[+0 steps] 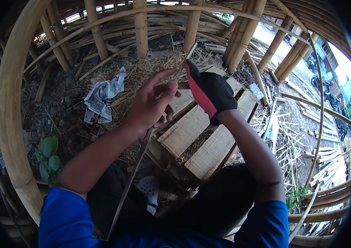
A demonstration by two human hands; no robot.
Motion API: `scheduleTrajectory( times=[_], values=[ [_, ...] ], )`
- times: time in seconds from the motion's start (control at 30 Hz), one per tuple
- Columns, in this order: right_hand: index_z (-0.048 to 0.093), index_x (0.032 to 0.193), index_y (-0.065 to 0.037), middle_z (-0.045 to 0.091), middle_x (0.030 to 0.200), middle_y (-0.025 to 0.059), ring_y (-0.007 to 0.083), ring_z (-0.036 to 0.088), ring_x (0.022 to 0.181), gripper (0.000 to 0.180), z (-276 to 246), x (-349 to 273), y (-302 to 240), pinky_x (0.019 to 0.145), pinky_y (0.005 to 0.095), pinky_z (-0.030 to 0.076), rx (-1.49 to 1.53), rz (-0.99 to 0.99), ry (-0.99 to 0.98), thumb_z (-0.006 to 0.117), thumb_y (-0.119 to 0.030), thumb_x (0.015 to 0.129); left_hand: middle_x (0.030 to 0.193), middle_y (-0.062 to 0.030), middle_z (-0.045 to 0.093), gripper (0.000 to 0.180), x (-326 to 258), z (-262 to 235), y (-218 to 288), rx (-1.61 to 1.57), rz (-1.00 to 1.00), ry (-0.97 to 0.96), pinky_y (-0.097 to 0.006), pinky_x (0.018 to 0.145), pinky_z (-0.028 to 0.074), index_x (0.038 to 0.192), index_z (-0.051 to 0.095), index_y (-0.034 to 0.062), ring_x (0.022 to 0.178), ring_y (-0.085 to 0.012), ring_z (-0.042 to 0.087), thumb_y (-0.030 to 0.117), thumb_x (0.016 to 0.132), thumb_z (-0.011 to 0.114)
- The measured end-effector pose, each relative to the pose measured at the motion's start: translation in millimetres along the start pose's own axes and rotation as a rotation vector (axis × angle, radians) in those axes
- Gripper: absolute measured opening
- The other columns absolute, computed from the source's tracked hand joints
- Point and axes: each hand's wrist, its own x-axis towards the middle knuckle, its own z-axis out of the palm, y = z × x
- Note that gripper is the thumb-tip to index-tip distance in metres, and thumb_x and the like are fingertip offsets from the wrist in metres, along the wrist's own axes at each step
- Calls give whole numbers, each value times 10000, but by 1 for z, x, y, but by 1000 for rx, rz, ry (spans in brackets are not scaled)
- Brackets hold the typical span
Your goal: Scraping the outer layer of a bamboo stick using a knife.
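Note:
A long, thin bamboo strip slants from my lap up past both hands. Its pale upper end stands above my fingers. My bare left hand is closed around it, thumb and forefinger pinching near the upper part, with the lower fingers curled by the strip further down. On my right hand is a black and pinkish-red work glove. Its fingers close on the strip just below the pale tip. The fingertips of the two hands nearly meet. The glove hides part of the grip. Below my hands is a low slatted wooden bench.
Crumpled newspaper lies on straw-strewn ground at the left. A thick curved bamboo pole rises beside it. Bamboo posts stand ahead, with stacked poles behind. Cut bamboo pieces are scattered at the right. A leafy plant grows near my left elbow.

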Motion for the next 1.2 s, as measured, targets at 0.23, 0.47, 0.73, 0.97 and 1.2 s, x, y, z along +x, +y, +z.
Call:
scheduleTrajectory(
  times=[0.23, 0.47, 0.73, 0.97, 1.2],
  values=[
    [709, 988, -36, 674, 840, 161, 296, 627, 836, 630, 29, 2, 7, 756, 423, 459, 400, 105, 35, 417, -594, 992, 958, -29, 557, 436, 11, -10, -14, 93, 22, 129, -216, 390, 350, 1357, 466, 103, 617, -86, 572, 365, 1034, 596],
    [706, 1108, -6, 717, 973, 241, 398, 703, 994, 839, 54, 23, 40, 893, 468, 501, 310, 337, -162, 321, -738, 965, 846, -30, 561, 350, 48, -35, -75, 224, -238, 33, -267, 444, 448, 1166, 577, 31, 591, -90, 535, 352, 1028, 601],
    [708, 1054, -16, 713, 990, 208, 374, 694, 950, 840, 33, 34, 56, 879, 435, 495, 190, 393, -19, 375, -776, 928, 715, 6, 538, 378, 48, -40, -80, 384, -141, 200, -274, 468, 515, 1070, 630, 22, 544, -86, 545, 395, 1019, 600],
    [742, 968, -44, 712, 958, 193, 302, 693, 860, 802, 63, 40, 98, 825, 403, 522, -41, 116, -521, 506, -802, 855, 808, -18, 600, 409, 44, -42, -57, 356, -290, 182, -281, 497, 541, 1084, 646, 53, 608, -123, 615, 450, 1012, 583],
    [772, 1021, -79, 733, 1041, 167, 315, 730, 902, 777, 72, 51, 115, 844, 402, 544, -324, 13, -566, 513, -791, 845, 949, -40, 614, 389, 45, -51, -55, 286, -326, 78, -344, 628, 609, 1178, 620, 49, 802, -135, 658, 400, 1034, 537]
  ],
)
